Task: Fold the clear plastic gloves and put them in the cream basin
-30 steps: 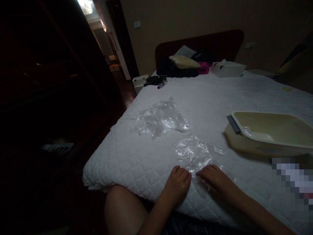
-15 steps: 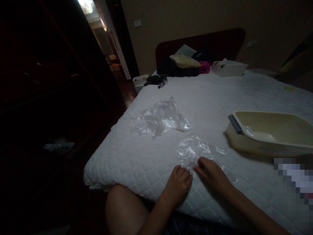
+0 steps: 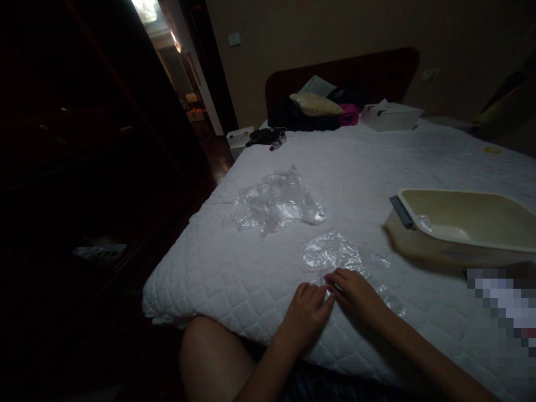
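Observation:
A clear plastic bag (image 3: 330, 251) lies flattened and wrinkled on the white quilted bed (image 3: 234, 273), close to its near edge. Both hands are at the bag's near end, their fingertips almost meeting. My left hand (image 3: 307, 312) has curled fingers closed at the bag's edge. My right hand (image 3: 354, 290) bends over the plastic with thumb and fingers pinched together on it. The exact grip of the fingertips is hard to see in the dim light. Farther off on the bed rests a heap of crumpled clear plastic bags (image 3: 276, 201).
A cream plastic bin (image 3: 452, 254) with a grey handle clip stands on the bed at right. Dark clothes, a yellowish pillow (image 3: 316, 104), a pink roll (image 3: 348, 114) and a white box (image 3: 391, 117) sit by the headboard (image 3: 377, 67). The bed's left edge drops to dark floor.
My right hand has moved slightly left toward my left hand, its fingers now lower over the bag's near end. The left thumb has shifted toward the right fingertips.

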Demonstrator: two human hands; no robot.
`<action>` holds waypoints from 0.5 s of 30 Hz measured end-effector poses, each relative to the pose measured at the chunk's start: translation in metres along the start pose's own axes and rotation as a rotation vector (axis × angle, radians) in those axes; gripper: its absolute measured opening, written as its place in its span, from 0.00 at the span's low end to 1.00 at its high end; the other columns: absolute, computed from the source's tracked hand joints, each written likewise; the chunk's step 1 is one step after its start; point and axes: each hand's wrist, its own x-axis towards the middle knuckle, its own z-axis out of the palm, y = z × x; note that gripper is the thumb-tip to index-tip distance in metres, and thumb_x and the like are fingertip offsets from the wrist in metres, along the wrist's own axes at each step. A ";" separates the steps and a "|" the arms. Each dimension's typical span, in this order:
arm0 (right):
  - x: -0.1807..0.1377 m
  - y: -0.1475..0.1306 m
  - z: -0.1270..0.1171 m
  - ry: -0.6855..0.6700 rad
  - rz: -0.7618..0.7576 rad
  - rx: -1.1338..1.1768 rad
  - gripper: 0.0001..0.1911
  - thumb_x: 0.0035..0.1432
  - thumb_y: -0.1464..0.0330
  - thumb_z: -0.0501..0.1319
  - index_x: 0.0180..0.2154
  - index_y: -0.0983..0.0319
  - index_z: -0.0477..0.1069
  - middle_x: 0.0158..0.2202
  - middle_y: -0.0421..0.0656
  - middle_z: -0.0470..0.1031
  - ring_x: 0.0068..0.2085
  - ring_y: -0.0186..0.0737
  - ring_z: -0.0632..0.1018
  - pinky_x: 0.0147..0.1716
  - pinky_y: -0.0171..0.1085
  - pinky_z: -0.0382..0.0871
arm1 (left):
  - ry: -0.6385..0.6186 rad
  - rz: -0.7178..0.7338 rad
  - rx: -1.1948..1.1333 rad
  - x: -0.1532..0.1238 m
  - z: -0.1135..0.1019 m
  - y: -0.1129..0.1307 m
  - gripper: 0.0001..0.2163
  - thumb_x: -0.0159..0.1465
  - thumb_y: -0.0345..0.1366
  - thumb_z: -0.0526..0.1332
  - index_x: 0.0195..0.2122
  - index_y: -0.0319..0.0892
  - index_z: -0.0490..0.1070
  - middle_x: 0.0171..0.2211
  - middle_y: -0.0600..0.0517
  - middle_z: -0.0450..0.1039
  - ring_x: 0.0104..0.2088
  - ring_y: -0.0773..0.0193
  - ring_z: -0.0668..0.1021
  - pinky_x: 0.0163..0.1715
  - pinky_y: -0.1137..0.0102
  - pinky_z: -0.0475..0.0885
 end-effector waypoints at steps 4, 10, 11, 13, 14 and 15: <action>-0.006 0.016 -0.011 0.072 -0.021 0.092 0.12 0.59 0.71 0.51 0.43 0.61 0.69 0.37 0.46 0.75 0.38 0.41 0.75 0.39 0.41 0.69 | -0.028 -0.003 -0.016 -0.001 0.001 -0.001 0.09 0.64 0.31 0.54 0.45 0.40 0.65 0.42 0.48 0.69 0.44 0.62 0.70 0.49 0.60 0.63; -0.030 0.038 -0.037 0.110 -0.105 0.071 0.12 0.58 0.70 0.52 0.43 0.60 0.69 0.40 0.46 0.76 0.39 0.41 0.76 0.39 0.42 0.71 | -0.063 -0.012 -0.087 -0.001 -0.002 -0.004 0.05 0.62 0.30 0.55 0.38 0.39 0.67 0.40 0.48 0.69 0.45 0.60 0.70 0.51 0.58 0.60; -0.035 0.038 -0.039 0.104 -0.122 0.060 0.12 0.58 0.70 0.53 0.43 0.60 0.69 0.40 0.46 0.76 0.39 0.41 0.76 0.39 0.42 0.71 | -0.070 -0.016 -0.097 -0.001 -0.004 -0.005 0.05 0.61 0.30 0.55 0.37 0.39 0.67 0.40 0.48 0.70 0.46 0.60 0.69 0.52 0.58 0.59; -0.044 0.038 -0.040 0.092 -0.153 0.044 0.13 0.58 0.71 0.52 0.44 0.59 0.69 0.40 0.45 0.76 0.39 0.40 0.76 0.38 0.42 0.72 | -0.067 -0.020 -0.115 -0.001 -0.006 -0.006 0.05 0.61 0.30 0.55 0.37 0.39 0.68 0.41 0.48 0.70 0.47 0.60 0.69 0.53 0.57 0.58; -0.048 0.038 -0.040 0.090 -0.165 0.036 0.14 0.58 0.72 0.52 0.45 0.59 0.69 0.40 0.45 0.76 0.39 0.40 0.76 0.38 0.42 0.72 | -0.056 -0.020 -0.120 -0.001 -0.006 -0.007 0.05 0.61 0.30 0.55 0.38 0.40 0.68 0.41 0.48 0.70 0.47 0.60 0.69 0.53 0.57 0.58; -0.052 0.038 -0.039 0.086 -0.172 0.026 0.15 0.58 0.73 0.52 0.46 0.59 0.69 0.41 0.46 0.76 0.40 0.40 0.76 0.38 0.42 0.72 | -0.038 -0.017 -0.124 -0.002 -0.007 -0.007 0.06 0.61 0.30 0.55 0.38 0.40 0.68 0.43 0.47 0.70 0.48 0.59 0.69 0.53 0.57 0.58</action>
